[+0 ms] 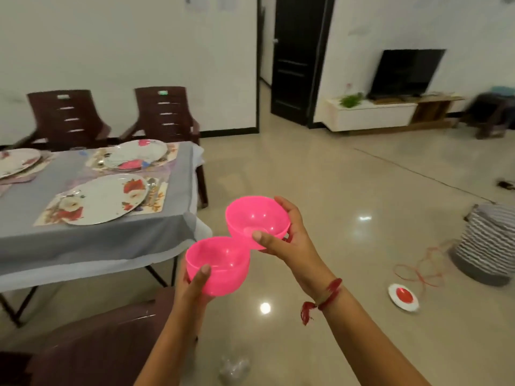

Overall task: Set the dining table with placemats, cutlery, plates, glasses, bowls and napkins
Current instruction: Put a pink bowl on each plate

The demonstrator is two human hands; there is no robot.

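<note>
My left hand (192,285) grips a pink plastic bowl (220,263) from below, thumb over its near rim. My right hand (289,238) holds a second pink bowl (256,218) higher and further off, thumb on its near side and fingers round the far rim. Both bowls hang over the floor, right of the dining table (83,240) with its grey cloth. Flowered plates (106,199) (136,154) (16,160) lie there on printed placemats (156,196); another pink bowl (132,164) sits on the far plate.
Two dark brown chairs (164,112) stand behind the table, and another chair (97,338) is close at lower left. On the shiny floor lie a striped basket (487,243), a red cord (418,268), a small red-and-white plate (402,298) and some clear plastic (234,369).
</note>
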